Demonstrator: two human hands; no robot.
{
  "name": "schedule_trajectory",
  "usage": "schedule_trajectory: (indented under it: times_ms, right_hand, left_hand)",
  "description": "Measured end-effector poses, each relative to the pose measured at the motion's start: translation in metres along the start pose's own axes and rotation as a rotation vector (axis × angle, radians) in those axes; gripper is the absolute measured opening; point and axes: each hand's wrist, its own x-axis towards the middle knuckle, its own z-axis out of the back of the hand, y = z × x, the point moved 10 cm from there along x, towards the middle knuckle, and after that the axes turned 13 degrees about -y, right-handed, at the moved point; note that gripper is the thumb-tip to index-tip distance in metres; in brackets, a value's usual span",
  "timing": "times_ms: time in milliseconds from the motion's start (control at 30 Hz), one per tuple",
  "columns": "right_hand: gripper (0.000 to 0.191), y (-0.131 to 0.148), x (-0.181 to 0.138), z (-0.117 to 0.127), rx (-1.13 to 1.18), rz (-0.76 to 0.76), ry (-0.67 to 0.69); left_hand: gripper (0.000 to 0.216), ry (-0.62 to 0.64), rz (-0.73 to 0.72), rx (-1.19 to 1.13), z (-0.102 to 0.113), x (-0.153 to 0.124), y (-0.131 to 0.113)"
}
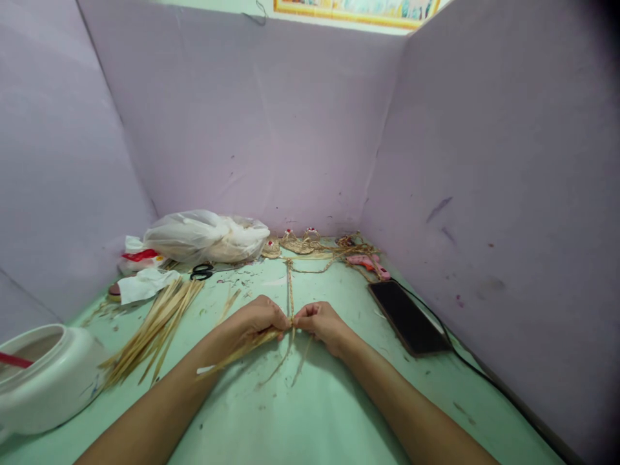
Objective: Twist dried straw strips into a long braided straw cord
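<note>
The left forearm (165,394) and right forearm (402,394), both bare, rise from the lower edge and slant inward toward each other. The left hand (265,314) arches with its back upward, fingers bent and tips pointing right in a close pinch. The right hand (322,324) mirrors it, thumb and forefinger pressed together, the remaining fingers curled beneath. The two sets of fingertips meet closely, nearly touching, in front of the body.
</note>
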Motion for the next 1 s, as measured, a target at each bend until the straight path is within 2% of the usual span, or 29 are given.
schedule_trajectory:
  times_ms: [267, 500, 567, 633, 700, 800, 867, 1000]
  right_hand:
    - [0.004, 0.002, -0.002, -0.006, -0.006, 0.023, 0.059]
    - [0.005, 0.005, -0.001, -0.003, -0.008, 0.060, -0.013]
    - [0.007, 0.006, 0.000, -0.003, 0.036, 0.084, -0.017]
    - [0.007, 0.006, 0.000, -0.004, 0.071, 0.084, -0.014]
    - [0.006, 0.005, 0.001, -0.005, 0.077, 0.082, -0.018]
    - [0.006, 0.006, 0.002, -0.004, 0.076, 0.109, -0.038]
    - [0.008, 0.006, 0.003, -0.003, 0.076, 0.132, -0.062]
    - [0.010, 0.003, 0.007, -0.003, 0.057, 0.173, -0.095]
  left_hand:
    - [0.008, -0.042, 0.011, 0.016, 0.003, 0.009, 0.007]
    - [0.013, -0.145, 0.006, 0.101, 0.003, -0.004, -0.007]
    - [0.023, -0.131, 0.070, 0.062, 0.002, -0.005, -0.002]
    - [0.030, -0.056, 0.176, -0.031, -0.003, -0.003, 0.010]
    - [0.029, 0.036, 0.291, -0.130, -0.009, -0.001, 0.023]
    - [0.027, 0.117, 0.362, -0.185, -0.015, 0.001, 0.033]
    - [0.030, 0.111, 0.380, -0.152, -0.014, 0.001, 0.036]
    - [0.032, 0.018, 0.420, -0.098, -0.010, 0.000, 0.040]
